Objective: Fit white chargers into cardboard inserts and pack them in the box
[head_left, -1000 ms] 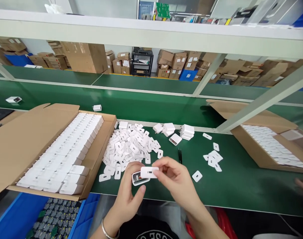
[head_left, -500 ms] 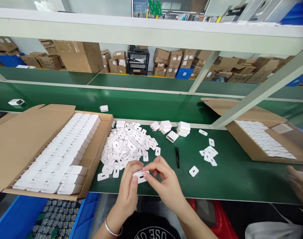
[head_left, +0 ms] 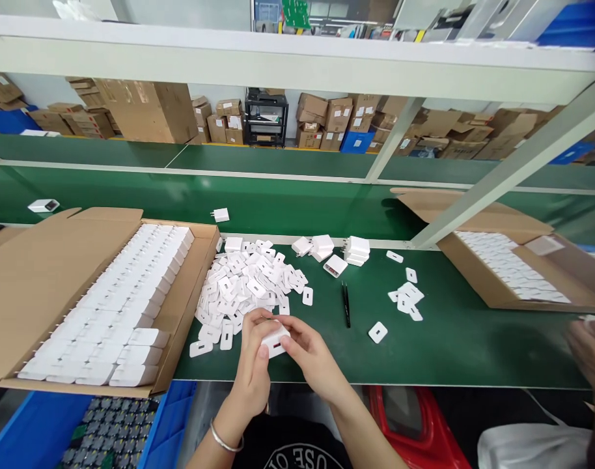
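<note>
- Dead centre, above the bench's near edge, the left hand grips a white plastic block with a dark slot, fingers wrapped around it, thumb at its near side, presumably to keep it from slipping.
- And the right hand grips it too, from 3 o'clock, thumb at the corner, so each hand likely braces the other; the slotted face sits turned up where the wearer can see it.
- Up at 11 o'clock, a heap of flat white rounded plastic plates lies just beyond the fingers, handy for either hand, I'd say.
- At 2 o'clock, slim black tweezers rest on the green bench, points away, handle end probably nearest for a quick grab.
- At 10 o'clock, an open brown cardboard box keeps white blocks in tight rows, perhaps for easy counting.
</note>
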### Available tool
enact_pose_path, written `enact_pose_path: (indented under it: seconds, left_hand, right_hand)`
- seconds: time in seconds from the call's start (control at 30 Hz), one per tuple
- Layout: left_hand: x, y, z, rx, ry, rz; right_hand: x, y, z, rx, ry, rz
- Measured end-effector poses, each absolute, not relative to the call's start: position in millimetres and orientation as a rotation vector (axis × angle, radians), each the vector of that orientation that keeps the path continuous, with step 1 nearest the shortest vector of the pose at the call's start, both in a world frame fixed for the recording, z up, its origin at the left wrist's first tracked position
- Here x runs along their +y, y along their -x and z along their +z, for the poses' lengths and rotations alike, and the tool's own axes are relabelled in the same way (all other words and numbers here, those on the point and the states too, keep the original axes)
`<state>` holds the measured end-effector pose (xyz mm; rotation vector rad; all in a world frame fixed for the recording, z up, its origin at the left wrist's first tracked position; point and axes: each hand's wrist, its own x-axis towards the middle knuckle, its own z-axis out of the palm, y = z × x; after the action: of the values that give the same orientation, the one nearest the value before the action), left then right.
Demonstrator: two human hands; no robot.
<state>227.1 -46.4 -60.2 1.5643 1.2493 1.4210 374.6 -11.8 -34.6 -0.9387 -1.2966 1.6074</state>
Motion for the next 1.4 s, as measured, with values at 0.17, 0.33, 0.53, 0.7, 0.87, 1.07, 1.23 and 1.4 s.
enact_pose_path:
  seconds: [0.17, 0.33, 0.53, 0.7, 0.87, 1.07, 1.23, 1.4]
  left_hand:
    - [-39, -227, -66, 1.254, -1.601, 1.255]
    - [-32, -237, -82, 1.240, -1.593, 1.282]
    - [-32, -242, -100, 1.247, -1.560, 1.306]
    - [-32, -239, -101, 1.205, -1.559, 1.322]
    - [-29, -239, -100, 1.144, -1.459, 1.355]
    - [-29, -240, -95, 1.074, -1.418, 1.309]
    - [-31, -239, -101, 1.118, -1.449, 1.389]
    - [-33, -239, -103, 1.128, -1.479, 1.396]
  right_hand:
    - [-10, -376, -52, -1.200, 0.962, 1.463]
    - [-10, -378, -77, -1.188, 1.004, 1.358]
    - [-13, -378, -96, -1.250, 1.069, 1.224]
    - [-16, -376, -97, -1.287, 1.065, 1.146]
    - [-16, -376, -101, -1.347, 1.071, 1.166]
    - [-20, -379, -105, -1.344, 1.075, 1.131]
    - [-21, -379, -101, -1.391, 1.034, 1.128]
    - [-20, -381, -102, -1.361, 0.954, 1.177]
